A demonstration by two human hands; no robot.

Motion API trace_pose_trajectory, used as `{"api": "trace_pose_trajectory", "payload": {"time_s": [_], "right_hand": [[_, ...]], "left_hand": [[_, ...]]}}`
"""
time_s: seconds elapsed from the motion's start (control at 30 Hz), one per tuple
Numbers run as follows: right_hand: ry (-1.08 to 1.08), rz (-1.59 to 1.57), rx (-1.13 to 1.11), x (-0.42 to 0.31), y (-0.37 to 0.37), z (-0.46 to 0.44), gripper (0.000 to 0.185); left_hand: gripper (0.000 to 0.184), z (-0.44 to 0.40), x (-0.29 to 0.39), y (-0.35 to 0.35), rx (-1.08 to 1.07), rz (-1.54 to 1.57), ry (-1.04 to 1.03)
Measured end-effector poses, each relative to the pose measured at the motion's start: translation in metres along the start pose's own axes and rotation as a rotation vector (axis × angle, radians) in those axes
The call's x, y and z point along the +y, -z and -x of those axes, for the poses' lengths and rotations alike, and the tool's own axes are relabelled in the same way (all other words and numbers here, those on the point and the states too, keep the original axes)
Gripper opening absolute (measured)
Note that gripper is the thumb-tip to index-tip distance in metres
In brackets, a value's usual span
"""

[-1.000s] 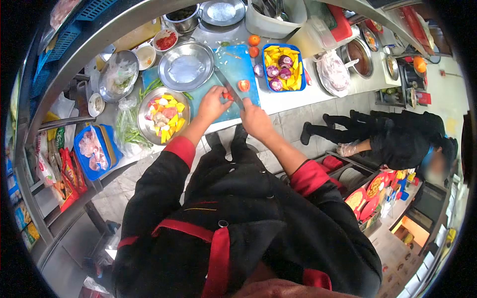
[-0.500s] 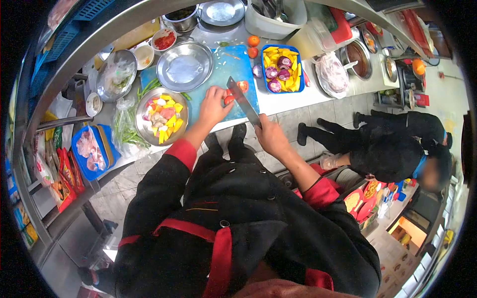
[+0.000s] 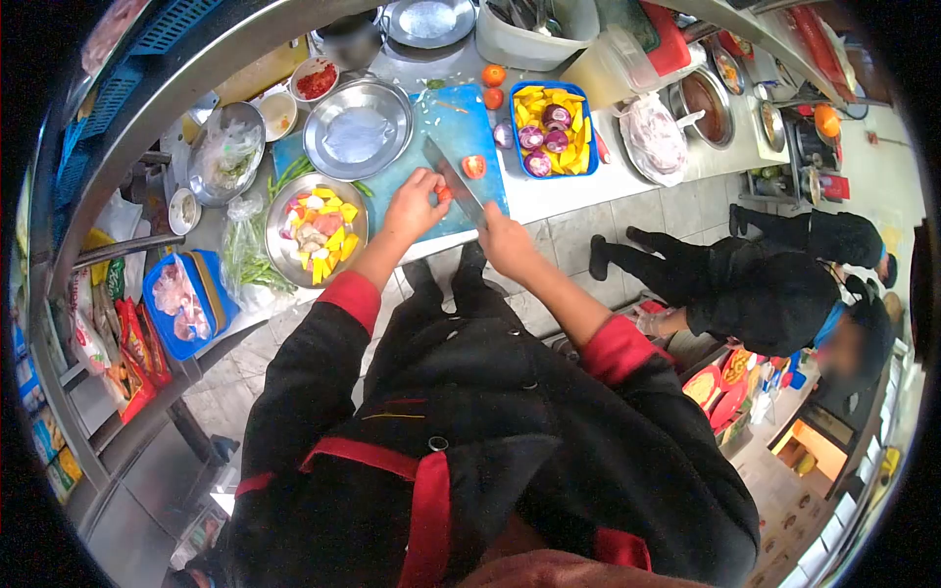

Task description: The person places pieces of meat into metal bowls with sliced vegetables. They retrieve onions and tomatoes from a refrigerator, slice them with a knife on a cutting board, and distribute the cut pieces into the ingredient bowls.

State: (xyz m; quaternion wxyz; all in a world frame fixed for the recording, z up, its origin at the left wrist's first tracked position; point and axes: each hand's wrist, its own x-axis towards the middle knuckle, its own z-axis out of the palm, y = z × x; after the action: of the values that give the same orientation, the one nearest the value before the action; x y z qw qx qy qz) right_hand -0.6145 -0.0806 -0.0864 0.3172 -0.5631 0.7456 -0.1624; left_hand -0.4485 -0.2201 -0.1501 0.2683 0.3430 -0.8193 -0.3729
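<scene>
My left hand (image 3: pixel 412 208) is closed on a piece of red tomato (image 3: pixel 445 194) over the blue cutting board (image 3: pixel 431 225). With my right hand (image 3: pixel 507 245) I grip the handle of a kitchen knife (image 3: pixel 454 179). Its long blade slants across the board, right beside the tomato piece; whether it touches the tomato I cannot tell. A cut tomato half (image 3: pixel 474 167) lies on the board to the right of the blade, cut face up. Toward the back of the board sits a round metal plate (image 3: pixel 400 147).
At left, a metal bowl (image 3: pixel 277 257) holds yellow chunks and meat. A blue basket (image 3: pixel 594 157) of yellow pieces and purple onions stands right of the board, near two whole tomatoes (image 3: pixel 493 75). A blue tray (image 3: pixel 157 318) holds raw meat. Co-workers (image 3: pixel 755 294) stand at right.
My right hand and the knife have moved left, toward my left fingers. The tomato half now shows clear of the blade. A co-worker at right has shifted slightly.
</scene>
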Motion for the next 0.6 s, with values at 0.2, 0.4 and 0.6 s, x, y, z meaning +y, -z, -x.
{"api": "trace_pose_trajectory", "payload": {"time_s": [0.2,0.4,0.6], "right_hand": [[-0.030,-0.029,-0.041,0.009,-0.011,0.012,0.027],[-0.057,-0.208,0.095,-0.002,0.040,0.019,0.028],[-0.390,-0.623,-0.070,0.045,0.047,0.104,0.019]], "left_hand": [[0.026,0.000,0.003,0.005,-0.032,0.001,0.031],[0.042,-0.009,0.026,0.013,-0.110,-0.111,0.171],[0.040,-0.015,0.019,-0.025,-0.188,-0.323,0.201]]}}
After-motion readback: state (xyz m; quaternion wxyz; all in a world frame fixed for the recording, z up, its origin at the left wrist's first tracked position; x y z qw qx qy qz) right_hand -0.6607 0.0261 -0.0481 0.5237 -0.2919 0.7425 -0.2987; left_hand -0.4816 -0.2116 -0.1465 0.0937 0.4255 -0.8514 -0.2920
